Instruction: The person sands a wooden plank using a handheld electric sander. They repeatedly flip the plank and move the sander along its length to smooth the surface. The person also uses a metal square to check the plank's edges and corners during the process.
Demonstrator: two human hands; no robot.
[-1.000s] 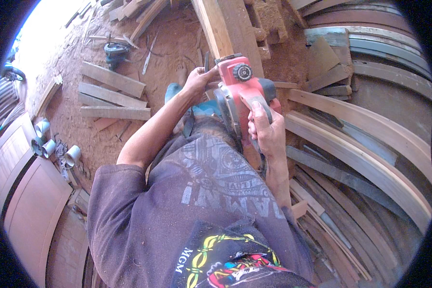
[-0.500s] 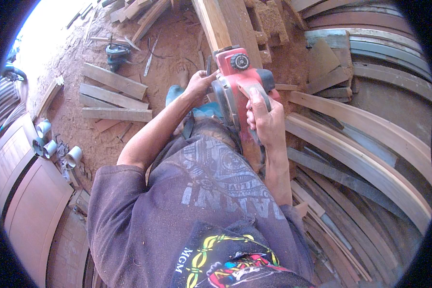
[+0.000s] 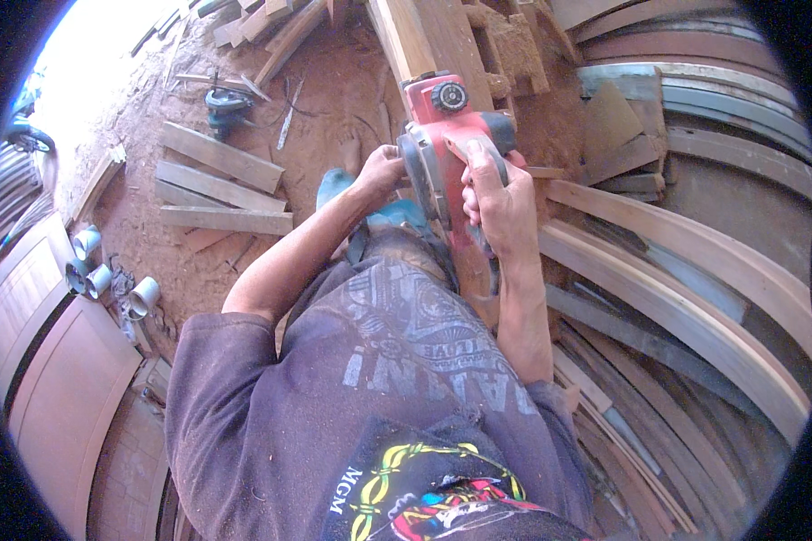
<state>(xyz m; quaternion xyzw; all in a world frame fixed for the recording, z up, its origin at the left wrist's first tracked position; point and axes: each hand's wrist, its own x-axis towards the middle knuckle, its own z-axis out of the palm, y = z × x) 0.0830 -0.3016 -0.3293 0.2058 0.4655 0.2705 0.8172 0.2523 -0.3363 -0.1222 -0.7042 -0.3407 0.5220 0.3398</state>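
We grip a red electric planer (image 3: 447, 135) on a long wooden plank (image 3: 415, 41), right hand (image 3: 501, 194) clamped on its handle, left hand (image 3: 379, 171) pressed closed against its side, steadying it.

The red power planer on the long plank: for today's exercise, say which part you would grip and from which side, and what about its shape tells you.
Probably the rear handle, from above and behind. The red power planer lies lengthwise on the plank, handle arching over its body. The right hand wraps that handle; the left hand steadies the planer's left flank.
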